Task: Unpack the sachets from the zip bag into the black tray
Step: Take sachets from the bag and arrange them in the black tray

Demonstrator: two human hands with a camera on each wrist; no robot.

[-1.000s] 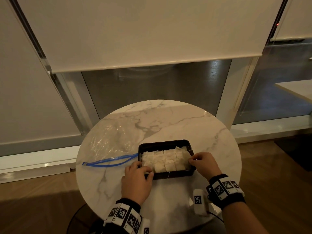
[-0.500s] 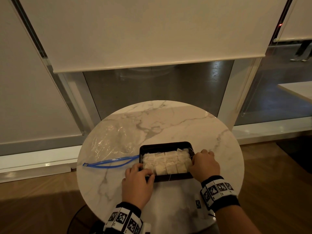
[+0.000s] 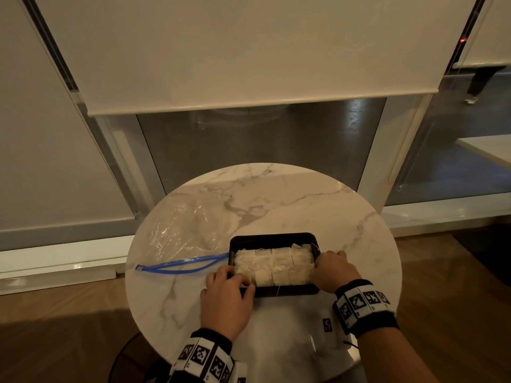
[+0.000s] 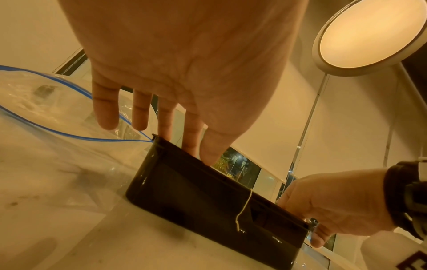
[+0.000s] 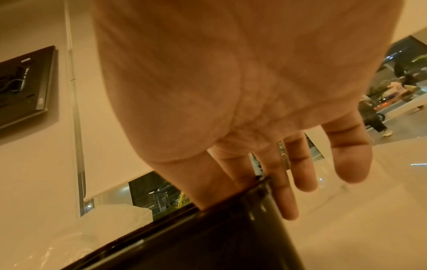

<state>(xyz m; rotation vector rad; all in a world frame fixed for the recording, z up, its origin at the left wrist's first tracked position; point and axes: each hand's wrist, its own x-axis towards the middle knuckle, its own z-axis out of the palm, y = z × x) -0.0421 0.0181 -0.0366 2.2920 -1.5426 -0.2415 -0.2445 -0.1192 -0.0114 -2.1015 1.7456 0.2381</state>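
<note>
The black tray point(image 3: 272, 237) sits on the round marble table point(image 3: 276, 194), packed with several white sachets point(image 3: 273, 266). A sachet string point(image 4: 245, 208) hangs over its front wall. My left hand point(image 3: 235, 277) is at the tray's near-left corner; in the left wrist view the left hand point(image 4: 184, 144) pinches the near rim of the tray point(image 4: 208, 199), thumb outside, fingers inside. My right hand point(image 3: 326, 261) grips the tray's right end; the right wrist view shows its fingers point(image 5: 286, 201) straddling the tray's corner point(image 5: 231, 228). The clear zip bag point(image 3: 179, 230) with its blue zip lies flat, left of the tray.
A small white device point(image 3: 327, 324) with a printed marker lies on the table by my right wrist. The table edge runs close behind both wrists. A window with half-lowered blinds point(image 3: 249, 51) stands behind the table. A round lamp point(image 4: 369, 34) shows in the left wrist view.
My right hand has moved from the top of the sachets to the tray's right end. The left hand has stayed at the near-left corner.
</note>
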